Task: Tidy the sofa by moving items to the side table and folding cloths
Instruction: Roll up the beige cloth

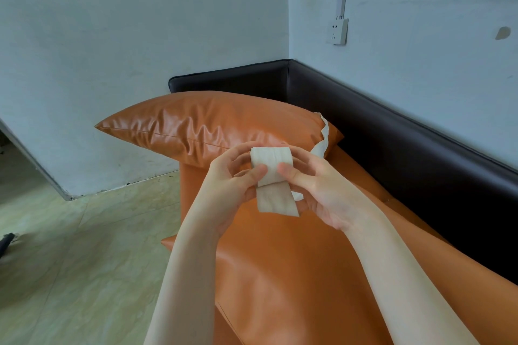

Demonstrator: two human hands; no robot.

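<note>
Above the orange sofa (280, 260), a left hand (232, 187) and right hand (316, 190) pinch a small pale cloth (273, 176) between thumbs and fingers, its long axis running toward the person and the lower flap hanging free. A pillow (201, 126) lies just beyond; the seat below offers open room, with the floor (84, 232) to the left.

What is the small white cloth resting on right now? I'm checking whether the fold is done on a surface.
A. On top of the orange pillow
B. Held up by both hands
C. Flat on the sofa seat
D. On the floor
B: the left hand and right hand pinch the white cloth above the sofa seat.
</note>
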